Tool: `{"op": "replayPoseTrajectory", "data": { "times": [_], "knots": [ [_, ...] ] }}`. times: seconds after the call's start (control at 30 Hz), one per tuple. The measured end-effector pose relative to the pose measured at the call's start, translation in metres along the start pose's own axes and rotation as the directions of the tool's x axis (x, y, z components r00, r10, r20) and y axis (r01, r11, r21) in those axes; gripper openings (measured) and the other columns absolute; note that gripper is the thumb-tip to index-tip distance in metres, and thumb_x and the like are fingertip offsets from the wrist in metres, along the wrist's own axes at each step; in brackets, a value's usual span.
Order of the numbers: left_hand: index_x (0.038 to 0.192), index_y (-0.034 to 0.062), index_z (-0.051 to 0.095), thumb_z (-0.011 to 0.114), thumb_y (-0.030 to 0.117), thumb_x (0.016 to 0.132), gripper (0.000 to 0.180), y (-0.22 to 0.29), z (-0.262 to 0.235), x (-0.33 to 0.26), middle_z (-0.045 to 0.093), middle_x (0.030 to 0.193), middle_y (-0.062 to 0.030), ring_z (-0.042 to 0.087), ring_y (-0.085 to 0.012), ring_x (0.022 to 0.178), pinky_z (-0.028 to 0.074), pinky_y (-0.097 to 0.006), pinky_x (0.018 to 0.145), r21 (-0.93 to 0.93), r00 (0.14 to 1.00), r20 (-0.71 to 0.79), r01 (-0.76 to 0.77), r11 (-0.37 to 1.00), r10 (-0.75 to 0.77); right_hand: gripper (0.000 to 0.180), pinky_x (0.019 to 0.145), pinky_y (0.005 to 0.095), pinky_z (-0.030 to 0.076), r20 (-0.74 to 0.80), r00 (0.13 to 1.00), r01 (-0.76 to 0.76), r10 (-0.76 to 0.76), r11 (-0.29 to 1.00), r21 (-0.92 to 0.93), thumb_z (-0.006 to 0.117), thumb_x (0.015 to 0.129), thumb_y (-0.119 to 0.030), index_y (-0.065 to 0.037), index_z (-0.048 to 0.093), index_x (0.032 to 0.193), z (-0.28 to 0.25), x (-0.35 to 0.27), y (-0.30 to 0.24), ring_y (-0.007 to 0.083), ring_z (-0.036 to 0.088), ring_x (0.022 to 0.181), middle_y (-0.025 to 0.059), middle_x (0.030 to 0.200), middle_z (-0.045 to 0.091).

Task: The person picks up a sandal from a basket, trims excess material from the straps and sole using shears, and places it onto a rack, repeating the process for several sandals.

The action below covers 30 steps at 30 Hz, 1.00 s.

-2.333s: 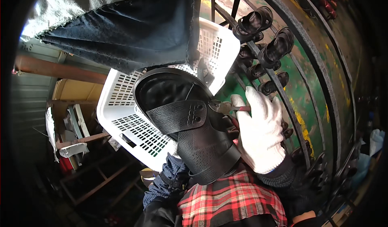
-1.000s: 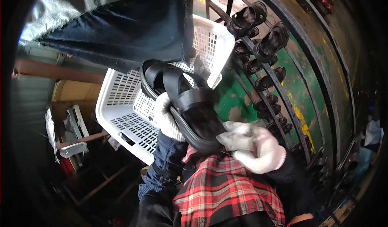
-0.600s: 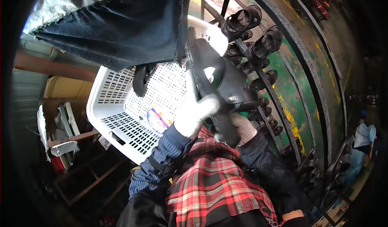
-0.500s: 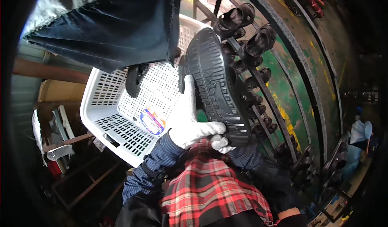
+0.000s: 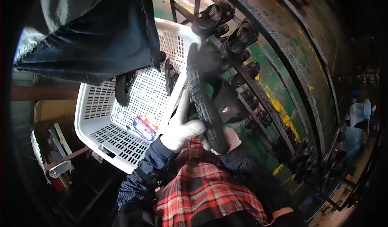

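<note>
A black sandal (image 5: 207,109) with a ridged sole stands tilted on edge in front of me, toe pointing away. My right hand (image 5: 231,140), in a white glove, is closed round its heel end, partly hidden behind it. White-gloved too, my left hand (image 5: 178,133) is beside the sole, index finger stretched out and thumb apart, the thumb tip at the sandal's heel. Left of both hands is a white perforated plastic basket (image 5: 91,117). Inside it lie a black sandal (image 5: 121,90) near the left and another black sandal (image 5: 169,78) near the right wall.
Dark cloth (image 5: 97,37) hangs over the basket's far left part. On the right, a metal rack (image 5: 279,105) carries several black sandals (image 5: 242,37) in rows above a green, yellow-marked floor (image 5: 279,77). A red plaid apron (image 5: 206,190) covers my front. Boards (image 5: 60,121) stand at the left.
The held sandal has turned from showing its full sole to nearly edge-on, revealing its strap side. More of my right hand shows. The view has shifted slightly, and my left thumb has drawn back leftward.
</note>
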<state>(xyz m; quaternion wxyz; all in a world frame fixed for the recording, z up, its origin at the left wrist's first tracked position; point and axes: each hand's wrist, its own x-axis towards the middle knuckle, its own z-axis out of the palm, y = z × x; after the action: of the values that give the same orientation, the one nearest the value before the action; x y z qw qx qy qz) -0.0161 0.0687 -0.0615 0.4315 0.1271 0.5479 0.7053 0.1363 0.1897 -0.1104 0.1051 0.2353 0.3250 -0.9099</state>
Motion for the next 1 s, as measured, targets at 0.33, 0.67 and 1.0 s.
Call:
{"op": "replayPoseTrajectory", "data": {
  "times": [0.33,0.67,1.0],
  "knots": [
    [0.134,0.0056,0.052,0.057,0.036,0.099,0.047,-0.101,0.004,0.017,0.063,0.126,-0.0131,0.064,-0.0266,0.111,0.050,-0.044,0.100,-0.672,0.789,0.205,0.544,0.503,-0.580,0.060,0.098,0.0364,0.050,-0.340,0.939,0.043,0.054,0.961,0.272,0.062,0.078,0.004,-0.001,0.048,0.136,-0.033,-0.035,0.020,0.0223,0.062,0.112,0.0094,0.123,0.063],
    [0.153,0.0004,0.019,0.065,0.041,0.091,0.088,-0.107,-0.030,0.030,0.042,0.147,-0.0227,0.052,-0.0309,0.127,0.040,-0.043,0.107,-0.399,0.823,0.234,0.567,0.721,-0.517,0.061,0.092,0.0426,0.054,-0.613,0.753,0.358,-0.240,0.931,0.075,0.062,0.075,0.019,-0.008,0.055,0.129,-0.066,-0.020,0.011,0.0251,0.065,0.106,0.0077,0.116,0.065],
    [0.151,0.0083,0.029,0.065,0.030,0.093,0.071,-0.096,-0.139,-0.011,0.060,0.129,-0.0212,0.065,-0.0350,0.109,0.052,-0.049,0.096,-0.542,0.875,-0.178,0.294,0.787,-0.450,0.069,0.083,0.0275,0.049,-0.606,0.527,0.593,-0.596,0.769,-0.240,0.061,0.080,0.004,-0.005,0.041,0.146,-0.053,0.083,-0.064,0.0115,0.060,0.092,0.0040,0.117,0.062]
  ]
}}
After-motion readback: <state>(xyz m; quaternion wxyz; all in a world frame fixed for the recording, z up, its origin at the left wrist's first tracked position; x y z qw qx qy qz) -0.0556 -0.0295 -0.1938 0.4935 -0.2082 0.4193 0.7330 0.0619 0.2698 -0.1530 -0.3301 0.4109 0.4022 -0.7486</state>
